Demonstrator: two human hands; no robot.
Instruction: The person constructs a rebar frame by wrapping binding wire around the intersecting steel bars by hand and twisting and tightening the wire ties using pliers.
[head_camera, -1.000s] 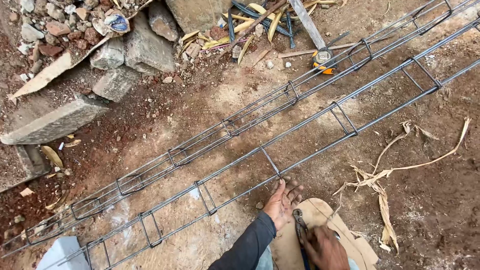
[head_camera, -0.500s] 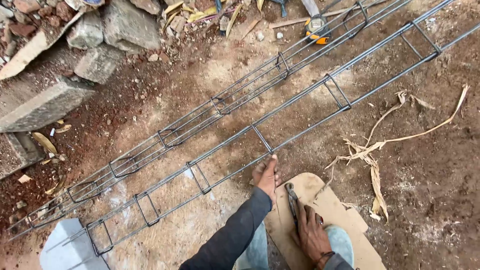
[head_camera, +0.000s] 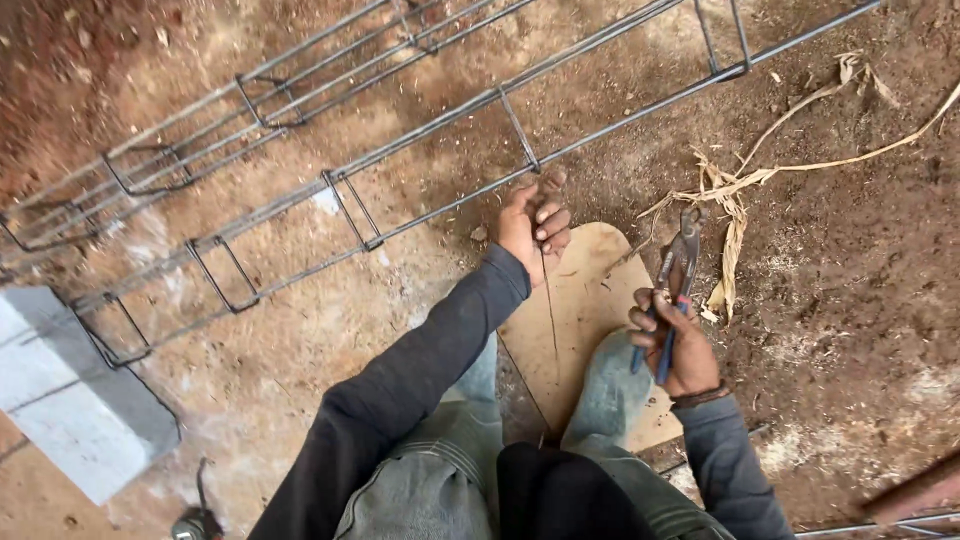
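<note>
**Thin wire and open pliers close to bare fingers**

Nearest, the person's knees sit over a flat board (head_camera: 575, 300) on the dirt. To the right, the right hand (head_camera: 675, 345) is closed around the blue handles of the pliers (head_camera: 678, 270), whose tips point away, toward dry stalks (head_camera: 735, 185). A little farther and left, the left hand (head_camera: 532, 228) curls its fingers around a thin wire (head_camera: 549, 300) at the near bar of the steel cage (head_camera: 350, 190), just beside a crossing. The wire's loose end could spring and prick the fingers. The pliers could pinch them if brought in carelessly. A grey block (head_camera: 70, 400) lies at near left.
</note>
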